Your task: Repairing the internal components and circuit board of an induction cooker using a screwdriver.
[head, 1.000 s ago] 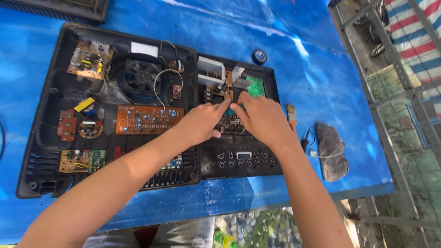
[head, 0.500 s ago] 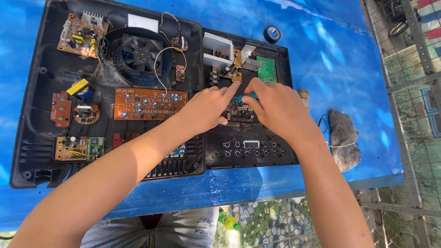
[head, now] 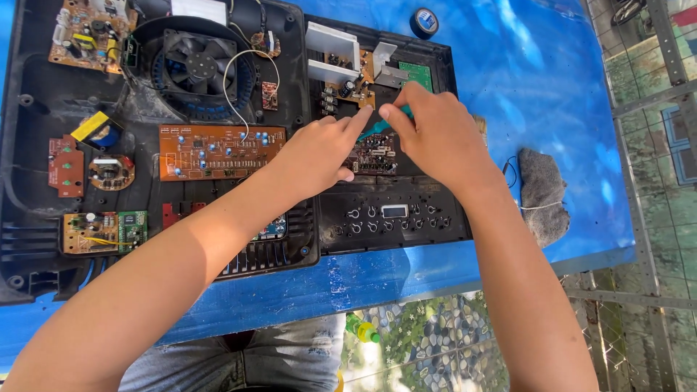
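Both hands meet over the right half of an opened black appliance casing (head: 29, 167) that lies on a blue tabletop (head: 552, 94). The left hand (head: 319, 156) has its index finger stretched out, the tip touching a small teal-handled tool (head: 379, 128); its other fingers curl loosely and clasp nothing. The right hand (head: 439, 138) pinches the upper end of that tool between thumb and fingertips, and the tool slants down towards a dark circuit board (head: 372, 158) just beneath both hands. What the tool's tip touches is hidden by the fingers; it is probably a small screwdriver.

Just above the hands sit white heat-sink blocks (head: 330, 52) and a small green board (head: 417, 72). Below them lies a black control panel (head: 396, 216) with rows of button holes. To the left, a long orange circuit board (head: 218, 151) lies under a black cooling fan (head: 194, 64), with smaller boards near the casing's left edge. A roll of dark tape (head: 425, 22) rests on the tabletop beyond the casing, and a grey cloth (head: 543, 194) lies just to the right of the right forearm.
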